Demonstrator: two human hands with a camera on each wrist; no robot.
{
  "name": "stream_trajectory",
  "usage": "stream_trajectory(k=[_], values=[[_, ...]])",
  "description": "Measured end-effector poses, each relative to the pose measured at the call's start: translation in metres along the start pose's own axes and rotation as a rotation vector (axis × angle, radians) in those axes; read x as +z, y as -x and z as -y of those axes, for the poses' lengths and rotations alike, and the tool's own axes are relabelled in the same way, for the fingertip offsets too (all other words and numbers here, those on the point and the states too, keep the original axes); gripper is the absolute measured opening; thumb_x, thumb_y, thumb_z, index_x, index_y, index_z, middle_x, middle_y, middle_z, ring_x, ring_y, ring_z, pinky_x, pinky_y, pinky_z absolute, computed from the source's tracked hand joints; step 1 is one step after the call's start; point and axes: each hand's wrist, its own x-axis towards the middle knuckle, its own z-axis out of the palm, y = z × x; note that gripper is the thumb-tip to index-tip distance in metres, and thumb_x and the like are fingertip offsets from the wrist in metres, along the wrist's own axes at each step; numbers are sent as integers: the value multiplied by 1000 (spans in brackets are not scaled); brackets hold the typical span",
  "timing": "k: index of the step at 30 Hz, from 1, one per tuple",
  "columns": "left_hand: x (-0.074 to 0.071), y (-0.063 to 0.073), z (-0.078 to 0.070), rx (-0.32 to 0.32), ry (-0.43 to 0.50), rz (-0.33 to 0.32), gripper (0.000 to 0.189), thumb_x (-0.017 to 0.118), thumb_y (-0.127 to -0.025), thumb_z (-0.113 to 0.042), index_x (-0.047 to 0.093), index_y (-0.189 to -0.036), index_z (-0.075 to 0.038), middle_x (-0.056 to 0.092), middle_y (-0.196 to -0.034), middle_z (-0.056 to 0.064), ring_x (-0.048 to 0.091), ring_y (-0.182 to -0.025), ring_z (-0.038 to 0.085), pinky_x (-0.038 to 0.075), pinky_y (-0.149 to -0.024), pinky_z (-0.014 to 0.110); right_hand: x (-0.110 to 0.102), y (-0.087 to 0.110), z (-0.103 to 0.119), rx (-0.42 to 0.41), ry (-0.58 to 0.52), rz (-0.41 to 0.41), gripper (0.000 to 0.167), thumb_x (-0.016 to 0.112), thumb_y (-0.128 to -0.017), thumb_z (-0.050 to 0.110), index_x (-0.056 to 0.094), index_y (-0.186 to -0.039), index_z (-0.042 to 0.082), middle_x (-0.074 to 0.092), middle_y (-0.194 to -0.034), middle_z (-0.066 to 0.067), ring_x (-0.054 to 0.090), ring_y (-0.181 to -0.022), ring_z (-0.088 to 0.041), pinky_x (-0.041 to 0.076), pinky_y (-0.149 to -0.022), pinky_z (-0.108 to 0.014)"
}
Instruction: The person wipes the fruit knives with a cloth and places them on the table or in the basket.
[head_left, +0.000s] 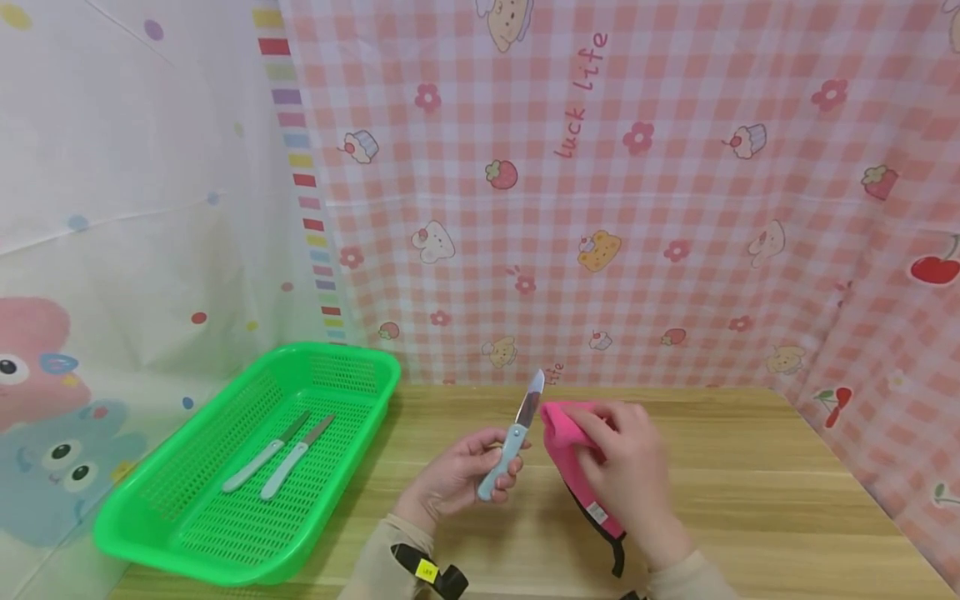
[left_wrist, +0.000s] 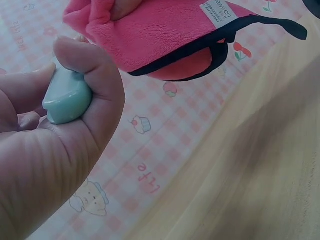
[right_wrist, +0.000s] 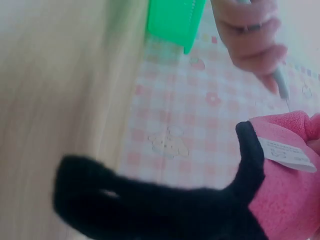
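Note:
My left hand [head_left: 468,468] grips a small knife [head_left: 512,450] by its pale blue handle, with the bare blade tilted up and to the right. Close to the blade's right side, my right hand [head_left: 626,454] pinches a fluffy pink cloth [head_left: 573,475] with black edging, a white label and a black hanging loop. The cloth hangs down below the fingers. In the left wrist view the handle end [left_wrist: 70,100] pokes out of the curled fingers. The right wrist view shows the pink cloth [right_wrist: 287,200] near the knife, its black edging blurred in front.
A green plastic basket [head_left: 318,508] stands at the left of the wooden table [head_left: 750,492]. Two more knives [head_left: 281,467] with pale handles lie side by side in it. A pink checked curtain [head_left: 675,192] hangs behind the table, and a white patterned one [head_left: 135,208] at the left.

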Motion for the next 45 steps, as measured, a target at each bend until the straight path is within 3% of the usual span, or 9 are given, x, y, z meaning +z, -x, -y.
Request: stream_trajectory(k=[12,21,29,31,37,45], values=[[3,-1,1,-24,-92,-50,28,33,-106,-3,58,-114,-12,59,-94,1,53,-77,9,47,-68,22,12,-5,13,-102,12,54,33,72,-72,3,76,-102,17,63,-93,-8,54,-76,-27,46,-62,-42],[3,-1,0,-60,-114,-95,29,31,-106,-2,57,-113,-13,58,-92,2,53,-75,9,48,-67,22,17,-7,12,-78,23,84,33,76,-71,3,77,-102,16,63,-90,-9,55,-79,-27,48,-65,-43],[1,0,1,-63,-133,-120,26,35,-105,-3,55,-120,-7,59,-92,2,54,-74,9,48,-66,22,21,-14,3,-84,34,38,33,80,-68,0,76,-98,13,62,-87,-11,53,-74,-29,45,-61,-41],[1,0,2,-63,-135,-121,26,35,-105,-3,53,-124,-2,59,-92,3,54,-74,10,48,-65,22,21,-17,-1,-70,41,34,34,80,-68,-1,77,-99,14,62,-88,-11,53,-74,-30,45,-61,-41],[0,-1,4,-75,-139,-143,25,41,-104,-5,53,-125,1,59,-92,5,55,-74,10,49,-65,21,21,-25,-12,-10,66,29,33,79,-71,2,77,-101,14,62,-88,-10,53,-74,-29,44,-61,-41],[3,-2,5,-73,-139,-110,26,39,-105,-4,56,-123,-3,60,-91,3,55,-74,10,48,-66,22,16,-30,-24,60,83,-3,31,78,-72,-1,76,-101,11,63,-90,-13,55,-81,-33,45,-68,-48]])
